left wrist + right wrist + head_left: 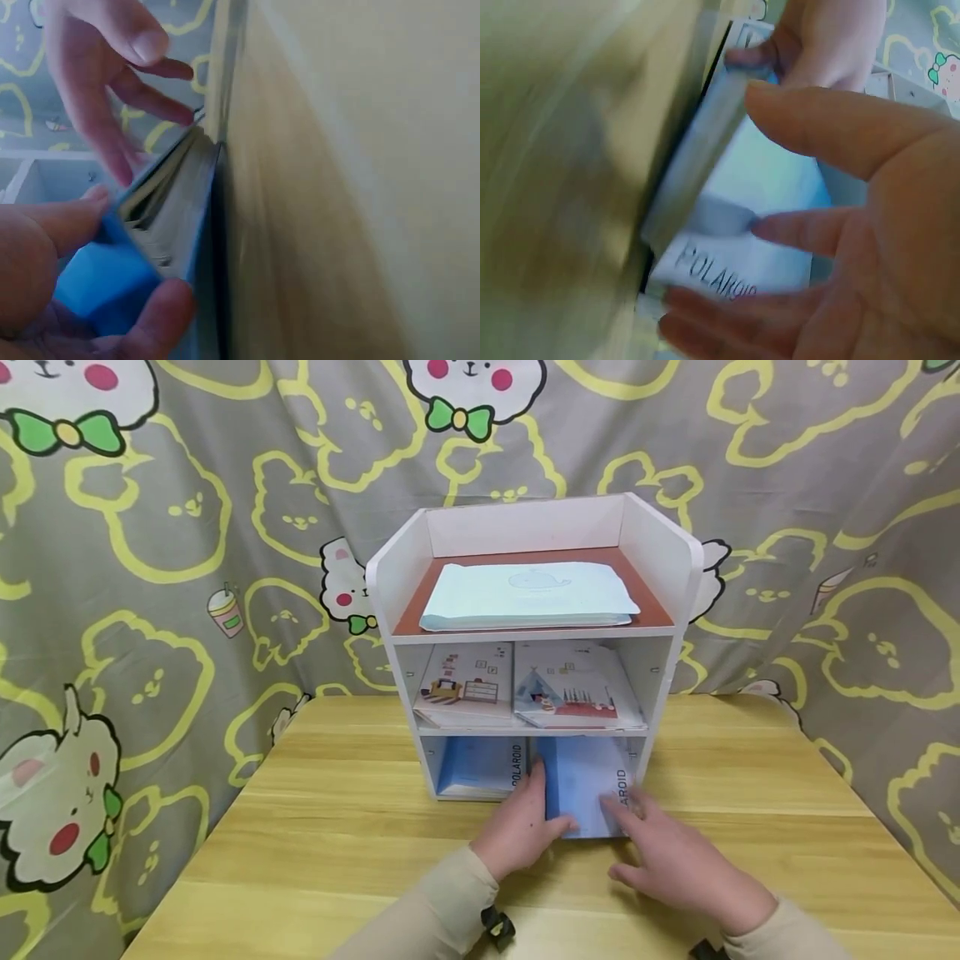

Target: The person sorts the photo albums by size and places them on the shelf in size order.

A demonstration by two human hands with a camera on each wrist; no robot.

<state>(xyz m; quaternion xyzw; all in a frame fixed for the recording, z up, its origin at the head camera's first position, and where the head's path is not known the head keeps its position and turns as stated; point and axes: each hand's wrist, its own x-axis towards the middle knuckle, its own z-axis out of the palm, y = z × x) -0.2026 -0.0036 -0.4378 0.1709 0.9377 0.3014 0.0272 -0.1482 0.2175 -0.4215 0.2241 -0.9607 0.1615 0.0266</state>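
Observation:
A thick blue and white book (588,781) lettered POLAROID lies flat in the lower right of a white shelf unit (534,731), its front end jutting out over the table. My left hand (517,822) grips its left side near the front corner, thumb low and fingers on the cover, and the page edges (169,214) show between the covers in the left wrist view. On the other side is my right hand (671,856), fingers loosely spread, with fingertips (769,227) at the cover and thumb apart from it.
A similar blue book (480,764) lies in the lower left compartment. Illustrated books (468,685) fill the middle shelf, and a pale blue packet (528,593) lies on top. A patterned curtain (180,568) hangs behind the wooden table (300,852).

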